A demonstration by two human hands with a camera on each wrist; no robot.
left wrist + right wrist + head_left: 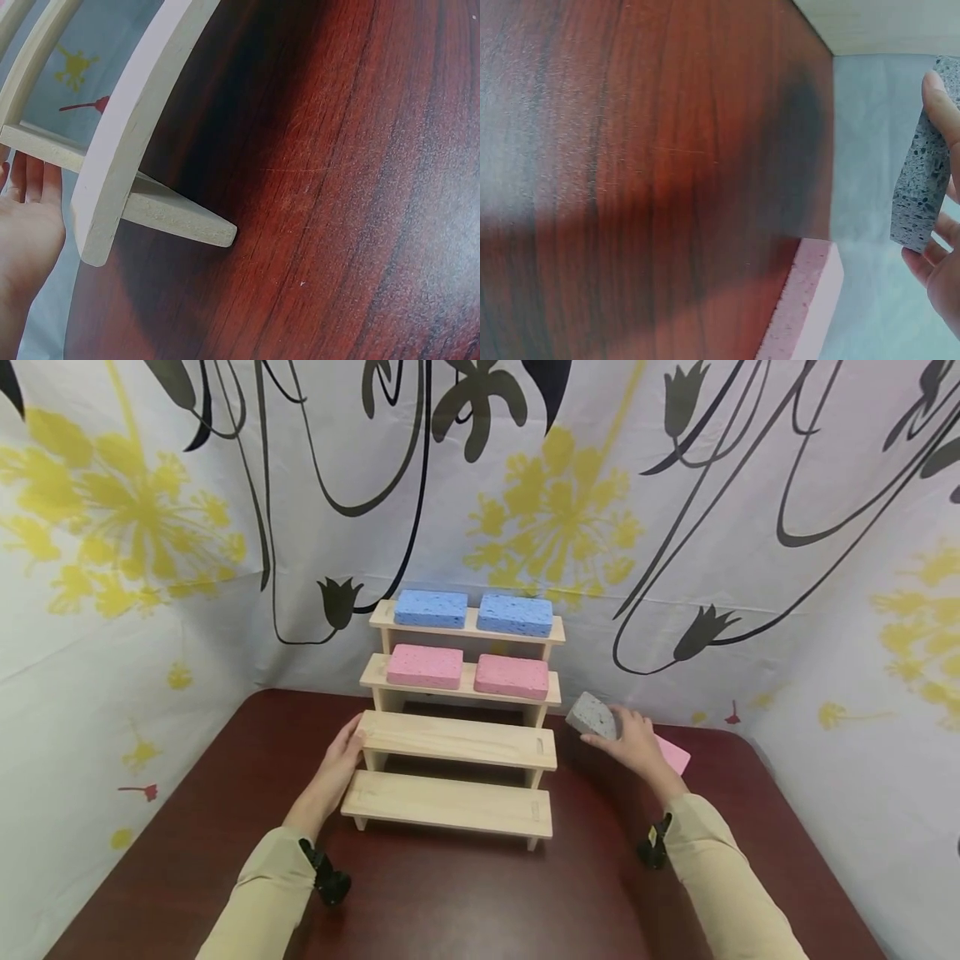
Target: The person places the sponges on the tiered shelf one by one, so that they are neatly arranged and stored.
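While the left hand [332, 778], fingers nearly straight, touches the rack [457, 738], the half-spread right hand [636, 747] pinches a gray block [590, 715] off the rack's right edge, probably light, stiff, best held by its sides.

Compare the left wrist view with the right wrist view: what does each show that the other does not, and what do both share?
Only the left wrist view shows the left hand, a leg of the stand, a yellow print and a red print. Only the right wrist view shows the right hand holding a gray block, plus a pink block. Both show the table, pale cloth and part of the stand.
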